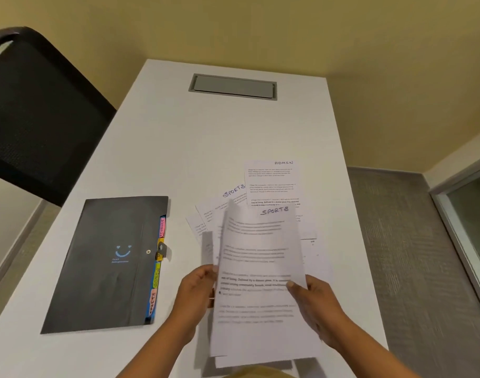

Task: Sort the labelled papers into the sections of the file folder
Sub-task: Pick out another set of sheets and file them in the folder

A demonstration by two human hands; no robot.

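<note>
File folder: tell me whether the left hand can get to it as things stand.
Probably yes, once it lets go. The file folder lies closed on the table left of the left hand, with nothing between, but that hand is holding the papers.

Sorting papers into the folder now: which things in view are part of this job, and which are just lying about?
Part of the job:
- black file folder, shut, coloured tabs along its edge
- sheet held up by left hand and right hand
- loose papers on the table: ADMIN sheet, SPORTS sheets

Just there:
- black chair
- grey cable hatch in the white table
</note>
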